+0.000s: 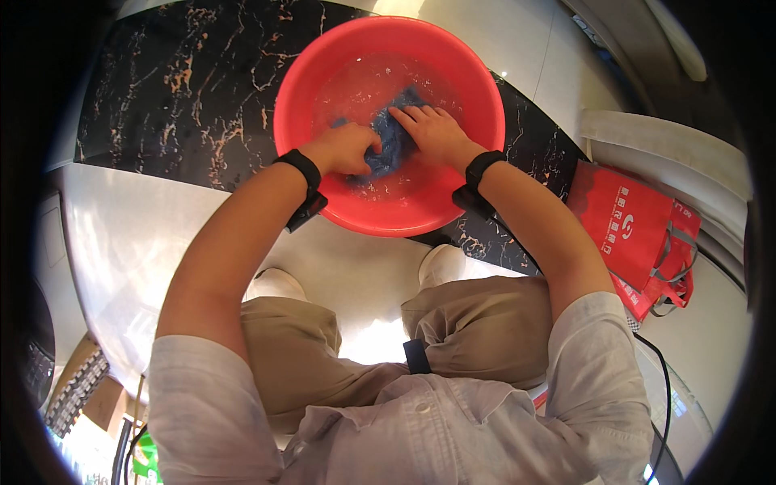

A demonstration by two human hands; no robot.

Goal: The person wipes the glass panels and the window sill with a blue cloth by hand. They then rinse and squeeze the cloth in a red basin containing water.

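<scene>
A round red plastic basin [388,223] holds cloudy water with bits of foam. In it lies a wet, crumpled blue cloth [388,142]. My left hand [347,147] is at the cloth's left side, fingers curled down with the thumb against it; part of the cloth is pinched there. My right hand [438,132] lies palm down over the cloth's right edge, its fingers bent onto the fabric, and whether it grips is hidden. Both wrists wear black bands with small dark devices.
The basin stands on a black marble-patterned slab [176,97] with white and orange veins. Red carrier bags [630,224] with grey handles and printed writing lean at the right. My knees are just below the basin, and a black cable [665,388] hangs at the lower right.
</scene>
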